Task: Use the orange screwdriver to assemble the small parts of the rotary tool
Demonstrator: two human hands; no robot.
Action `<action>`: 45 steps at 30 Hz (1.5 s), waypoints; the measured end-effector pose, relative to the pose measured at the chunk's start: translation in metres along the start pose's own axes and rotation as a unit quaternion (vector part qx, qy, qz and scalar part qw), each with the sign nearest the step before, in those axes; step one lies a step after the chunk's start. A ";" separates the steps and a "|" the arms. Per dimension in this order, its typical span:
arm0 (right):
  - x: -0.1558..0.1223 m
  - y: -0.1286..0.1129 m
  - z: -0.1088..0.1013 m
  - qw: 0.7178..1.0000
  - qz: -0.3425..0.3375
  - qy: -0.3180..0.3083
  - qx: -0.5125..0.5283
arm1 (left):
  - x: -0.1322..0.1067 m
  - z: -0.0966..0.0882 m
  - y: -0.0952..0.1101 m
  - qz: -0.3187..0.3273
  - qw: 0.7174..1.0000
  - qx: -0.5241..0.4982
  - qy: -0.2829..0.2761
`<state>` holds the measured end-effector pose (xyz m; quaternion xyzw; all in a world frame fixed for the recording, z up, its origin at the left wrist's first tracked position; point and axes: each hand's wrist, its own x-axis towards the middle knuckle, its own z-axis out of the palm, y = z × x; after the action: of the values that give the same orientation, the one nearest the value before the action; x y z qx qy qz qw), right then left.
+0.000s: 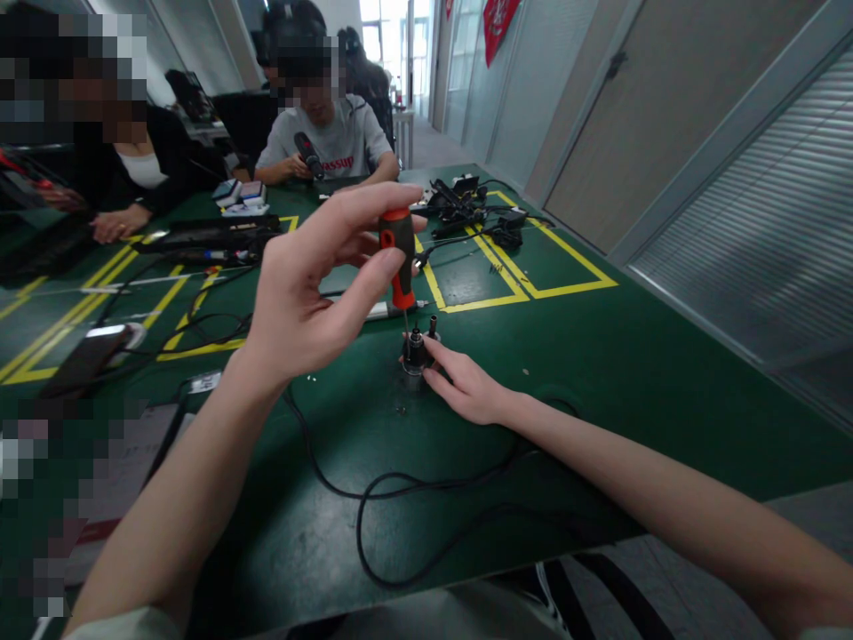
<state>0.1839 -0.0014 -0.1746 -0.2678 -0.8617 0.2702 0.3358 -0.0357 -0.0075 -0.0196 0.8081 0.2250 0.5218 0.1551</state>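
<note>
My left hand grips an upright screwdriver with a red and dark grey handle, thumb on its side and index finger over its top. The thin shaft points down at a small black cylindrical part standing on the green table; whether the tip sits in a screw is too small to tell. My right hand closes its fingertips on the right side of that part. Just behind it stands another small dark post. A few tiny dark bits lie in front of the part.
A long black cable loops across the near table. Bundled black cables and adapters lie at the back right inside yellow tape. A phone-like device lies to the left. Across the table, one person holds a dark tool; another sits at left.
</note>
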 end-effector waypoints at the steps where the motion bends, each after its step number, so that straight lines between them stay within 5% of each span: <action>1: 0.000 0.000 0.000 1.000 0.000 0.000 0.001 | 0.000 0.000 0.000 -0.004 1.000 0.007 0.007; 7: 0.000 0.000 0.000 1.000 0.005 0.000 0.003 | 0.001 -0.002 -0.004 0.025 0.996 0.087 0.027; 13: -0.001 0.002 0.000 1.000 -0.001 -0.003 -0.003 | 0.000 -0.002 0.003 -0.009 1.000 0.010 -0.018; 23: -0.001 0.000 -0.001 1.000 0.004 -0.005 0.003 | 0.001 -0.001 0.002 -0.001 0.998 0.064 0.017; 32: 0.000 0.003 0.002 1.000 0.002 0.000 -0.011 | 0.001 -0.010 0.007 -0.072 0.992 -0.007 -0.099; 40: -0.001 0.002 0.001 1.000 -0.002 0.002 -0.010 | 0.003 -0.004 -0.006 -0.070 0.995 0.030 -0.058; 45: 0.000 0.001 0.000 1.000 -0.005 0.002 -0.005 | 0.005 -0.007 -0.003 -0.141 0.984 0.011 -0.104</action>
<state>0.1840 -0.0008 -0.1751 -0.2659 -0.8637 0.2640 0.3371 -0.0408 -0.0024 -0.0145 0.8199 0.3252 0.4053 0.2405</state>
